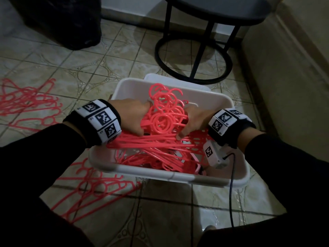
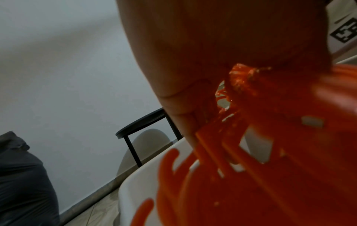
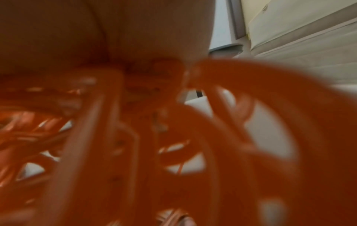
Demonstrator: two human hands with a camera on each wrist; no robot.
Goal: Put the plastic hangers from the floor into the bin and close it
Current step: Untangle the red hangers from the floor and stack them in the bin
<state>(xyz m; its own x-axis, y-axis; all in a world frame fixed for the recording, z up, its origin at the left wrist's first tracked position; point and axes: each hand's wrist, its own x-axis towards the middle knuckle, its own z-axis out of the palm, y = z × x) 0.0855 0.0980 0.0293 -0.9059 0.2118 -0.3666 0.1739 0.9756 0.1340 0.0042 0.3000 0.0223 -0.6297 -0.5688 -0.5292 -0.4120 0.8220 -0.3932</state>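
Bundle of pink hangers (image 1: 160, 120) sits over the white bin (image 1: 122, 90). I see left hand (image 1: 132, 115) and right hand (image 1: 193, 120) each curled round it. More hangers (image 1: 28, 102) lie on the tiled floor (image 1: 74, 56) beside it.

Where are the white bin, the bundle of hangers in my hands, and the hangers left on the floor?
white bin (image 1: 179, 177), head view, near rim.
bundle of hangers (image 1: 160, 122), head view, ring below the hooks.
hangers left on the floor (image 1: 92, 189), head view, middle of the near pile.
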